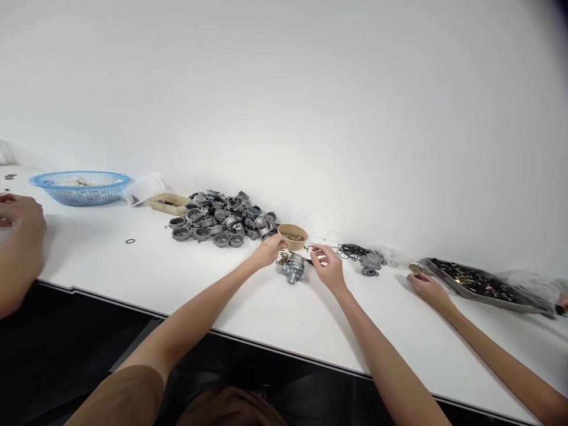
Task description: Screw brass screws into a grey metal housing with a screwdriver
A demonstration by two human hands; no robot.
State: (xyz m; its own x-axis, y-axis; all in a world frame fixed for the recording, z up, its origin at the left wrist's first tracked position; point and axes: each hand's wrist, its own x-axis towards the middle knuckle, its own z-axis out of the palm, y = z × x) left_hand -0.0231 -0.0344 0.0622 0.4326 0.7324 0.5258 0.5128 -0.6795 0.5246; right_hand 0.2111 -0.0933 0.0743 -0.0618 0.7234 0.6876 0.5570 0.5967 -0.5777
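In front of me a grey metal carburetor stands on the white table, between my two hands. Just left of it and above, my left hand has its fingertips pinched together beside a few small brass parts; what the pinch holds is too small to make out. To the right of the carburetor, my right hand hovers with curled fingers apart and nothing clear between them. Behind the carburetor sits a tan bowl holding many small brass pieces.
Grey metal bowl-shaped castings are heaped behind left, near a beige tray and blue basket. Black rings, another carburetor and a parts tray lie right. Other people's hands are at both sides.
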